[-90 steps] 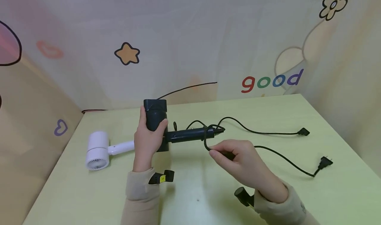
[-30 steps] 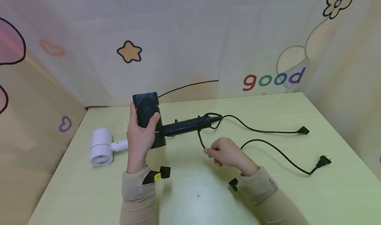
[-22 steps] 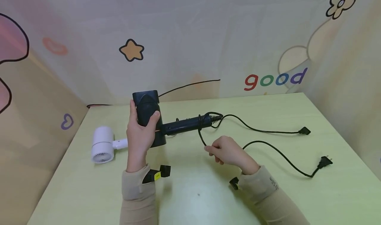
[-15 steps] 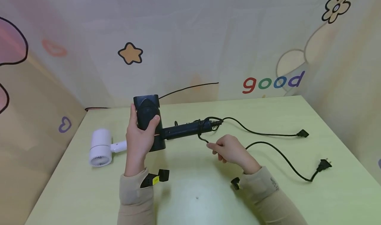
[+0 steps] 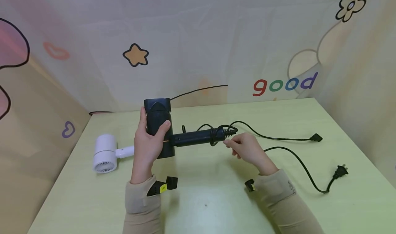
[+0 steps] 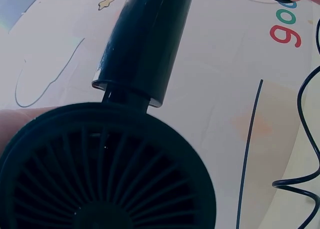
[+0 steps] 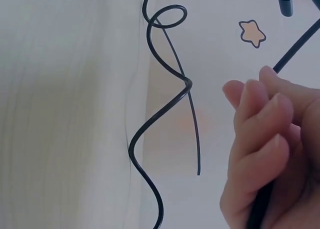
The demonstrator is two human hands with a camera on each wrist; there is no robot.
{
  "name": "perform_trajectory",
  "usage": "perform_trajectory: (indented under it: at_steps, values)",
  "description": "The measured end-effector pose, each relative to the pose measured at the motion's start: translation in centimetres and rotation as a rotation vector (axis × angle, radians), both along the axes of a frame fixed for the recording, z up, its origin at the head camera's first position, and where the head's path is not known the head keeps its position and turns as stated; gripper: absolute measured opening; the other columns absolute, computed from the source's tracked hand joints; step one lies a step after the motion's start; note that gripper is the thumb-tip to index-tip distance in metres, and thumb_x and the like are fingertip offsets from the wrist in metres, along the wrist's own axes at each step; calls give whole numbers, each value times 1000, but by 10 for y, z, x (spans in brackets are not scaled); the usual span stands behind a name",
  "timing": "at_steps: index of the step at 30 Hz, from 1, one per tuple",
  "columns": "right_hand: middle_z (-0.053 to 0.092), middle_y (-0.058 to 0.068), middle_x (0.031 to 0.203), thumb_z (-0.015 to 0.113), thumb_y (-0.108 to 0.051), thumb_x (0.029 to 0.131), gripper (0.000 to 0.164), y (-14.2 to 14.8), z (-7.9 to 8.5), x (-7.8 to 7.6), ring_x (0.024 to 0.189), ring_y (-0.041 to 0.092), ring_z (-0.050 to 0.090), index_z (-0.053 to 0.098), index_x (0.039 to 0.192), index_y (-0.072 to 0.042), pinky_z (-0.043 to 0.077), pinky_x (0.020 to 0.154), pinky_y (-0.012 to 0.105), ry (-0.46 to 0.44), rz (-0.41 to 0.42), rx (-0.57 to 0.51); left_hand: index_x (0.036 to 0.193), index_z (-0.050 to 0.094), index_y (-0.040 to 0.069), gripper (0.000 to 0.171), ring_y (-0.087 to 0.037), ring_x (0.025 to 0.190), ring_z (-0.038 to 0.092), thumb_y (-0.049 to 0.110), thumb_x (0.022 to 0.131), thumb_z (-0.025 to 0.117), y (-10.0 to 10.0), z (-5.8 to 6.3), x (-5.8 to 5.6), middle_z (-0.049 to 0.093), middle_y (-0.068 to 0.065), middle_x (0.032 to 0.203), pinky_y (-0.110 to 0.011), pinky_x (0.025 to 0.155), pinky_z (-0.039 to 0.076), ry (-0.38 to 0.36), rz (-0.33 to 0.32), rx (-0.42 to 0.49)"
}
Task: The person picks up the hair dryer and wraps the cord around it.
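My left hand (image 5: 146,146) grips the head of a black hair dryer (image 5: 195,138), thumb across the front. The dryer is held sideways, its handle pointing right, and its round grille (image 6: 105,174) fills the lower left wrist view. A black cord (image 5: 301,165) loops around the handle near its ribbed end. My right hand (image 5: 249,149) pinches this cord between thumb and forefinger, just below the handle's end. In the right wrist view, the cord (image 7: 300,46) runs from the fingertips and through the palm, other fingers curled. The cord's two-pin plug (image 5: 341,171) lies to the right.
A white hair dryer (image 5: 105,153) lies at the left, its handle partly hidden behind my left hand. A second black cord (image 5: 275,138) stretches along the back right to another plug (image 5: 316,137). The pale table (image 5: 213,199) meets a printed cloth backdrop (image 5: 198,38).
My right hand has moved up and right to the handle's end, and the cord loop around the handle has drawn closer. The black dryer has shifted slightly right since half a second ago.
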State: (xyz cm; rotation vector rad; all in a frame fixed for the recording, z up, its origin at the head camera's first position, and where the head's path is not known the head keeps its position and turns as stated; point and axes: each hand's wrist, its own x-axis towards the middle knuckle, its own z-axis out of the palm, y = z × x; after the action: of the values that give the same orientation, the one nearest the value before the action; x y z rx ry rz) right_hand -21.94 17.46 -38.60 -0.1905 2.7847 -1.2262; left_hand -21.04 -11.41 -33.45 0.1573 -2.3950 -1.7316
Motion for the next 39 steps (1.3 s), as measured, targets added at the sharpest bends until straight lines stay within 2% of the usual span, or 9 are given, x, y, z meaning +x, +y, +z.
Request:
perform_trajectory:
  at_steps: [6,11,13,18,22,25,28,32,39]
  values:
    - [63,11,66,60,-24,93,29,4,3,-1,52,18,54,67,78,1,44,47,27,20,-60,-38,145,7,50,84,-26,137,35,51,83,65,1,0,1,18,6,157,-51,97,45,-16,-23,7]
    - [66,17,73,56,-8,90,15,5,4,-2,56,24,59,66,85,3,48,48,27,16,-81,-89,144,8,52,83,-29,122,51,48,84,65,4,2,1,20,5,157,-50,91,49,-50,-66,29]
    - [65,15,68,54,-5,90,15,4,4,-3,55,24,59,67,90,1,49,48,27,22,-81,-104,144,8,53,83,-30,113,58,47,84,65,5,2,1,25,0,155,-50,89,50,-67,-91,38]
    - [57,4,57,60,-13,91,17,2,4,-3,49,17,54,71,97,-1,46,45,26,73,-79,-152,144,9,52,84,-31,108,60,47,84,66,9,0,1,37,-9,147,-48,87,50,-78,-143,26]
    - [60,2,61,66,-25,89,24,3,6,-1,52,13,49,73,93,-3,41,48,26,154,-82,-135,144,10,52,84,-30,109,58,48,83,67,10,-1,1,36,-9,147,-47,85,51,-81,-175,-4]
    - [64,6,67,65,-33,89,29,5,7,-1,57,15,51,74,87,-5,42,53,28,188,-75,-119,144,11,53,84,-30,110,57,49,82,67,10,-1,0,38,-9,146,-47,85,52,-87,-211,-30]
    - [62,10,68,65,-37,88,31,7,8,-1,55,17,51,72,81,-8,44,54,29,171,-67,-133,144,11,53,84,-29,112,56,48,82,68,10,-1,0,41,-8,144,-46,85,52,-89,-245,-61]
    - [56,6,65,65,-39,87,30,7,10,0,51,18,49,68,79,-10,44,51,29,141,-61,-149,144,11,52,86,-29,112,55,47,81,69,10,-1,1,41,-7,145,-45,84,52,-93,-272,-77]
    - [56,4,69,66,-34,88,25,8,16,5,56,19,48,69,81,-9,43,52,28,168,-62,-146,145,11,51,87,-29,112,54,49,80,69,9,-4,-1,40,-4,146,-43,84,50,-104,-287,-128]
